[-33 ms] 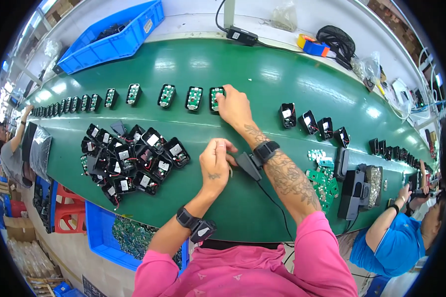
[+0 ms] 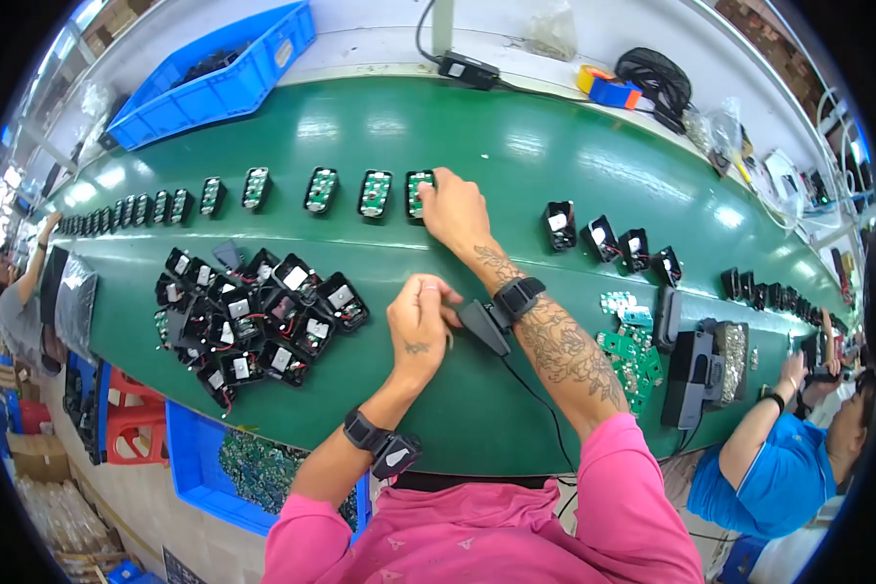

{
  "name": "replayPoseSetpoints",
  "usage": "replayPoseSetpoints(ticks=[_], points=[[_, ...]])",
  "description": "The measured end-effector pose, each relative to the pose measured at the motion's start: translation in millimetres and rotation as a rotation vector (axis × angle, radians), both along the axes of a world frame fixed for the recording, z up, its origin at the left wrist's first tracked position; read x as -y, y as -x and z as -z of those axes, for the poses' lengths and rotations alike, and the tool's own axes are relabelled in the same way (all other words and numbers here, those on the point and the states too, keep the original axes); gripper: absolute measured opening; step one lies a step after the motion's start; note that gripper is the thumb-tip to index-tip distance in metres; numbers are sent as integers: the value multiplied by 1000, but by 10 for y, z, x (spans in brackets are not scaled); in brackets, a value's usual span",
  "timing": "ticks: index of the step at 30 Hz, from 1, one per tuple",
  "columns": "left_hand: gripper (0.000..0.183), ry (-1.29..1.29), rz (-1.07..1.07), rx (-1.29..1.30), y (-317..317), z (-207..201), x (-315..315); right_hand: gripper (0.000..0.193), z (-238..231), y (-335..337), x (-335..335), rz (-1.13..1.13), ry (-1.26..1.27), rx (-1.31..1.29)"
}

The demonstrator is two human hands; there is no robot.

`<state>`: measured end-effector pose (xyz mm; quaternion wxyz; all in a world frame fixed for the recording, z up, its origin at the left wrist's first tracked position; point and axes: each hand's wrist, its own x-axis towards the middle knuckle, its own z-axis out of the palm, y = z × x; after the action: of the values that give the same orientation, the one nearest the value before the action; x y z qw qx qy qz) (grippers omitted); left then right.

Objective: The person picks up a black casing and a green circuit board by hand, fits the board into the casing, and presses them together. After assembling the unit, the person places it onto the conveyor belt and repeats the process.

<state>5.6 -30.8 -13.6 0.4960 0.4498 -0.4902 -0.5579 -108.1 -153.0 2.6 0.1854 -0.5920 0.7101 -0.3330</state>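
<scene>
My right hand [image 2: 456, 206] is at the right end of a row of black plastic cases fitted with green circuit boards. It grips the end case [image 2: 417, 192], thumb on the board and fingers behind its right edge. My left hand [image 2: 420, 323] is held above the table in front of me, its fingers curled; whatever they may hold is hidden. A neighbouring boarded case [image 2: 375, 195] stands just left of the gripped one. Left of my left hand lies a heap of black cases [image 2: 282, 307] with white parts and red wires.
More open cases [image 2: 560, 227] stand to the right. Loose green boards [image 2: 633, 365] lie beside a black device [image 2: 689, 380]. A blue crate [image 2: 214, 92] sits at the back left; a blue bin [image 2: 193, 462] of boards is below the table edge. A co-worker in blue [image 2: 769, 472] sits right.
</scene>
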Motion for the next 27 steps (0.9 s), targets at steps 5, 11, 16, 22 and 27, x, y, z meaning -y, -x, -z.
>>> replayPoseSetpoints(ticks=[5, 11, 16, 22, 27], points=[[28, 38, -27, -32, -108, 33, 5, 50, -138, 375, -339, 14, 200, -607], [19, 20, 196, 31, 110, -94, -109, 65, -347, 1320, -793, 213, 39, -803], [50, 136, 253, 186, 106, -102, -204, 63, -248, 1062, -983, 96, 56, -462], [79, 570, 209, 419, 50, -2, -170, 38, -452, 437, -1697, -168, 41, 72], [68, 132, 367, 10, 198, -174, -425, 18, -377, 640, -1981, -53, 102, 91]])
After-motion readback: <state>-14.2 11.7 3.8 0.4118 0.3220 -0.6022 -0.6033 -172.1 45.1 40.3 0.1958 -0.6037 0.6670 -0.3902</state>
